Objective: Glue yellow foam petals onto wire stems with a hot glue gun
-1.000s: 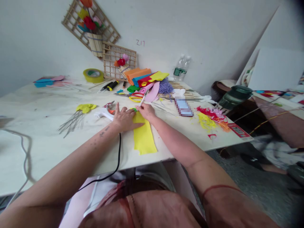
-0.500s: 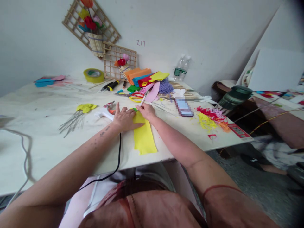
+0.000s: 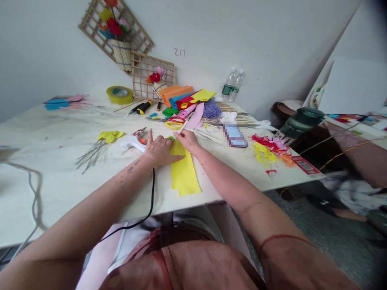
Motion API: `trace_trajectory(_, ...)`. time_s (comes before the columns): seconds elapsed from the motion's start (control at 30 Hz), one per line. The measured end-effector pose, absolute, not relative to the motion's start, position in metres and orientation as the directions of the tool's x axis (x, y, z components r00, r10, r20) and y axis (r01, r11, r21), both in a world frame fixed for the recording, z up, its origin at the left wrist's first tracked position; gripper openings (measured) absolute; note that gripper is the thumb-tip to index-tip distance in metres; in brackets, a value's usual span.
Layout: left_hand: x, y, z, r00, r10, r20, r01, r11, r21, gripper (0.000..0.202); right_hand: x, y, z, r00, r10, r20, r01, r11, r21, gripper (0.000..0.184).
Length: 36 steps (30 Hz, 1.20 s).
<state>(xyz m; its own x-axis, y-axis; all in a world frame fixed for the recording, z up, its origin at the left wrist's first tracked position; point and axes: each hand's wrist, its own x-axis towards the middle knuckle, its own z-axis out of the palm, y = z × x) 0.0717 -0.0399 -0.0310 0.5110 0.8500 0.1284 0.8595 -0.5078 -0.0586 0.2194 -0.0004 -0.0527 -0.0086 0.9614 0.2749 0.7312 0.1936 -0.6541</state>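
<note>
A yellow felt strip [image 3: 184, 173] lies on the white table [image 3: 60, 177], running toward its front edge. My left hand [image 3: 159, 150] lies flat on the strip's far end, fingers spread, pressing it down. My right hand [image 3: 188, 139] is closed around a white pen [image 3: 183, 126] whose tip meets the strip's far edge, next to a small green piece [image 3: 171, 139] under my fingertips.
A white glue gun [image 3: 132, 142] with a black cord [image 3: 151, 197] lies left of my left hand. Wire stems [image 3: 92, 152], yellow petals [image 3: 109, 135], scissors [image 3: 172, 121], felt rolls [image 3: 184, 98], a tape roll [image 3: 119, 95], a phone [image 3: 234, 135], felt scraps [image 3: 269, 149] and bottles [image 3: 231, 84] surround it.
The hands stay in place on the yellow strip; the pen tip shifts only slightly. The camera has tilted a little.
</note>
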Motion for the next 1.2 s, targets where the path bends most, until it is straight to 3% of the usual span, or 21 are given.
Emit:
trace_trajectory(0.53, 0.068, -0.0354, -0.0274, 0.518, 0.853, 0.061, 0.855, -0.514, -0.069, 0.057, 0.2172, 0.0001, -0.0518, -0.023, 0.966, 0.256, 0.779, 0.178, -0.601, 0.038)
trace_trajectory(1.2, 0.0677, -0.034, -0.0259, 0.464, 0.882, 0.082, 0.886, -0.459, -0.067, 0.057, 0.2171, -0.0008, -0.0513, -0.05, 0.965, 0.256, 0.787, 0.196, -0.586, 0.039)
